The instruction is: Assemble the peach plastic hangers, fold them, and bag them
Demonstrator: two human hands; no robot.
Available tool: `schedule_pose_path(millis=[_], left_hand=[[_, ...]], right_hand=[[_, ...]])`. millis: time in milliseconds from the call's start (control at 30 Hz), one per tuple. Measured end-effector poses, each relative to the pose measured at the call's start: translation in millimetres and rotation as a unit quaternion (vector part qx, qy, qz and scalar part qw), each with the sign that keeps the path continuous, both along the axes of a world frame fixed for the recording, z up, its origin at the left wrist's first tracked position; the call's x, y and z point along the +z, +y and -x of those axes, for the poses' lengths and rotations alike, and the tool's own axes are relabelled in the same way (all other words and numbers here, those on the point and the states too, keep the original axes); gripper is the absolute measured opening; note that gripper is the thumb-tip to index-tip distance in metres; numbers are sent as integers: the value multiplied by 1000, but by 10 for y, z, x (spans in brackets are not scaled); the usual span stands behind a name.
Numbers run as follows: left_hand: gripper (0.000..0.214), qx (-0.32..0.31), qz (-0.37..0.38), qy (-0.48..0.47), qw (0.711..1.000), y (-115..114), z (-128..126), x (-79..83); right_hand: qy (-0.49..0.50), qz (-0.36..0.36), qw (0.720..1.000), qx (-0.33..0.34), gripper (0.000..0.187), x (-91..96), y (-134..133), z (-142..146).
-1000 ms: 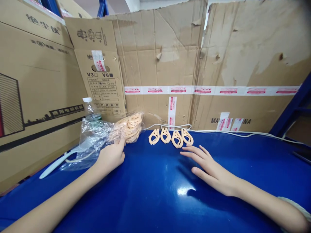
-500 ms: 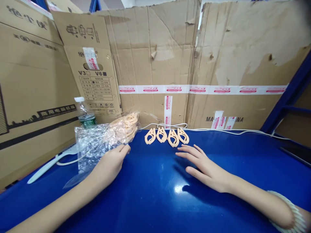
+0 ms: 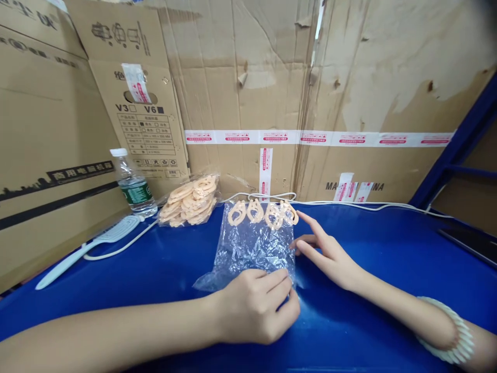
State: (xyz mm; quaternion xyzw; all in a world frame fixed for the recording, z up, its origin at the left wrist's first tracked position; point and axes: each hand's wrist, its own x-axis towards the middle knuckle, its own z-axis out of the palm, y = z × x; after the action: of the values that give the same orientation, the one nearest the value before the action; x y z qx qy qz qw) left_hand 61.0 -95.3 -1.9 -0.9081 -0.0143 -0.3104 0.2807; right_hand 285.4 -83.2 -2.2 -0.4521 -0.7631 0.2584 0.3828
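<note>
My left hand (image 3: 258, 305) pinches the near edge of a clear plastic bag (image 3: 254, 246) that lies on the blue table (image 3: 373, 243) in front of me. The bag's far end overlaps a row of several peach plastic clips (image 3: 262, 213). My right hand (image 3: 324, 251) rests at the bag's right side, fingers spread, the index finger stretched toward the rightmost clip. A white bracelet (image 3: 450, 331) sits on my right wrist.
A bagged pile of more peach clips (image 3: 190, 198) lies at the back left beside a water bottle (image 3: 133, 184) and a pale comb (image 3: 89, 243). Cardboard boxes (image 3: 272, 93) wall the back and left. A white cable (image 3: 368, 207) runs along the back edge.
My left hand has pulled the clear bag from the left side to the middle, up against the clip row. My right hand has shifted slightly toward the clips.
</note>
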Motion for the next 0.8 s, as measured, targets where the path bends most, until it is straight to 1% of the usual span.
schedule_pose_path(millis=[100, 200, 267, 333, 433, 500, 567, 633, 700, 733, 800], left_hand=[[22, 20, 33, 39, 999, 18, -56, -42], [28, 56, 136, 88, 985, -56, -11, 1], [35, 65, 197, 107, 972, -143, 53, 60], [39, 65, 207, 112, 970, -233, 128, 120], [32, 56, 190, 92, 976, -328, 248, 187], [29, 56, 181, 79, 979, -341, 337, 219], [30, 50, 181, 67, 980, -302, 440, 255], [31, 34, 203, 29, 978, -210, 564, 306], [29, 64, 248, -26, 966, -72, 702, 370], [32, 88, 260, -27, 961, 8, 771, 401], [44, 154, 299, 32, 941, 173, 897, 438]], right_hand=[[53, 46, 997, -26, 66, -6, 36, -6], [87, 89, 992, -9, 68, -37, 88, -30], [101, 101, 990, -1, 68, -67, 120, -45], [111, 103, 988, -2, 66, -98, 145, -50], [125, 106, 986, -7, 63, -122, 165, -48], [125, 113, 986, -10, 62, -119, 172, -46], [119, 119, 986, -17, 59, -111, 180, -47], [111, 119, 986, -25, 55, -107, 187, -49], [93, 95, 990, -43, 49, -107, 183, -47], [76, 71, 993, -54, 46, -105, 172, -43], [29, -1, 997, -68, 39, -89, 126, -24]])
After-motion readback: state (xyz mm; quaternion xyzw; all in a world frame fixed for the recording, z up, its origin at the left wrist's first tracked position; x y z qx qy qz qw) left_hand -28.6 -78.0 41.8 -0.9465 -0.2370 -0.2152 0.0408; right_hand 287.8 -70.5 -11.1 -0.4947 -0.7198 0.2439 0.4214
